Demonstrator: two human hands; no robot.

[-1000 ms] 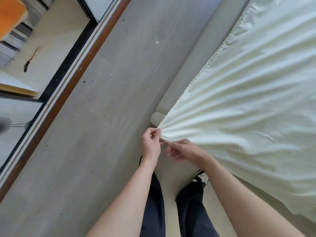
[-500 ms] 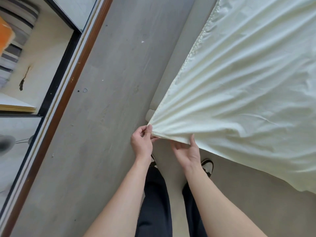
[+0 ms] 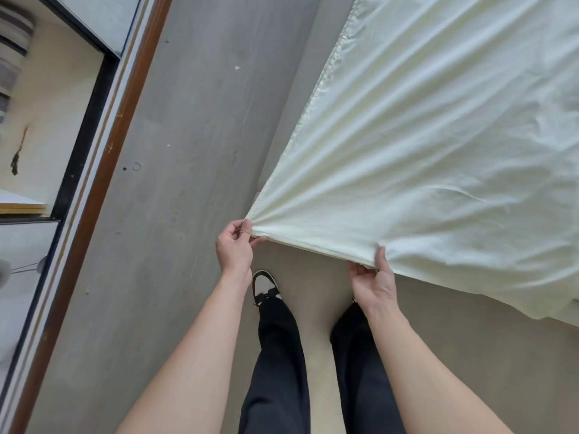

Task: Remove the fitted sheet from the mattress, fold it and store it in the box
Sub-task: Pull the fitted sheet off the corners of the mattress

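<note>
The pale cream fitted sheet (image 3: 438,145) spreads wrinkled over the right half of the view, its corner lifted off the beige mattress (image 3: 470,333). My left hand (image 3: 235,249) pinches the sheet's corner between thumb and fingers. Further right, my right hand (image 3: 374,281) grips the sheet's lower edge, thumb on top and fingers underneath. The stretch of hem between both hands is taut. The box is not in view.
Grey floor (image 3: 156,245) runs along the left of the bed. A brown and black sliding-door track (image 3: 100,170) crosses the left side. My dark-trousered legs and a black-and-white shoe (image 3: 264,285) stand at the mattress corner.
My right hand has slid right along the hem, away from the left hand, widening the gap. The sheet corner has come off the mattress corner and more bare mattress shows.
</note>
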